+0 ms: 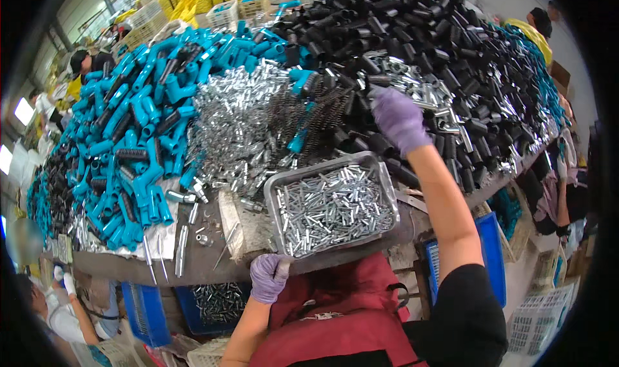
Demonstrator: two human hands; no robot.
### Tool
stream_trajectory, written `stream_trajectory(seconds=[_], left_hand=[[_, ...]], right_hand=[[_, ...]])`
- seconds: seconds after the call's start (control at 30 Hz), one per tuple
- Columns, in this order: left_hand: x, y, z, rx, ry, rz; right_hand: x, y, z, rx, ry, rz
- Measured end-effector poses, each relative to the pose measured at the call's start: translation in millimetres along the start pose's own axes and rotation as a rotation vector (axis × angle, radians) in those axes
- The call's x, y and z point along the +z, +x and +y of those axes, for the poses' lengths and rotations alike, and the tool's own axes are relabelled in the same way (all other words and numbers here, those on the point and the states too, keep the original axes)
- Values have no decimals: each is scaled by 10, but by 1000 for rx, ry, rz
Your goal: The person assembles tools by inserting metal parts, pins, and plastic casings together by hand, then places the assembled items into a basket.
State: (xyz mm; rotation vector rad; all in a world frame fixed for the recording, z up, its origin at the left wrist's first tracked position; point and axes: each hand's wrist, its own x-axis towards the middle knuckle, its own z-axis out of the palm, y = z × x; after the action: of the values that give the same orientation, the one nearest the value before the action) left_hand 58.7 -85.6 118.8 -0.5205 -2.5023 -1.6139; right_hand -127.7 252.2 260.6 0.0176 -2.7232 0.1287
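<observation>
Head view: 2 hands, both in purple gloves; left hand (267, 278) sits at the bench's near edge, just beside the closest corner of the tray, fingers curled, cannot tell if they clamp on anything; right hand (396, 117) reaches out over the far heap, fingers bent down and their tips hidden, so cannot tell if apart, together or closed on a piece.

1 grey tray (269, 206), between the two hands, ahead and to the right of the left one; it holds silver pins (335, 206), too many to count; silver sleeves (422, 97), many, lie right by the right hand, most just to its right; black tubes (412, 38), 1 big heap, surround that hand and run on beyond it.

Left of the right hand: 1 clump of dark springs (316, 119); then 1 pile of silver fittings (235, 109); then 1 heap of turquoise handles (145, 109), uncountable; left of the left hand and a bit ahead, 4 long rods (182, 251) lie apart on the bench (213, 267); 3 blue crates (493, 264) show below bench level, 2 left of the left hand, 1 right of the right forearm.
</observation>
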Motion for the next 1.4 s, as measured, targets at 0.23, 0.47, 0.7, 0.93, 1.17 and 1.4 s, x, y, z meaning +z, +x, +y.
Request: stream_trajectory(seconds=[0.23, 0.47, 0.7, 0.93, 1.17, 1.4], left_hand=[[78, 79, 33, 330, 357, 63], [104, 100, 82, 348, 400, 66], [86, 10, 64, 320, 504, 97], [72, -23, 1, 262, 443, 103], [213, 136, 455, -298, -562, 348], [500, 540, 941, -527, -1018, 183]], right_hand=[[70, 240, 964, 357, -241, -233], [326, 266, 987, 297, -503, -190], [209, 276, 1015, 197, -502, -130], [246, 267, 1088, 194, -383, -262], [-109, -98, 816, -60, -59, 439], [-154, -1477, -831, -953, 758, 216]])
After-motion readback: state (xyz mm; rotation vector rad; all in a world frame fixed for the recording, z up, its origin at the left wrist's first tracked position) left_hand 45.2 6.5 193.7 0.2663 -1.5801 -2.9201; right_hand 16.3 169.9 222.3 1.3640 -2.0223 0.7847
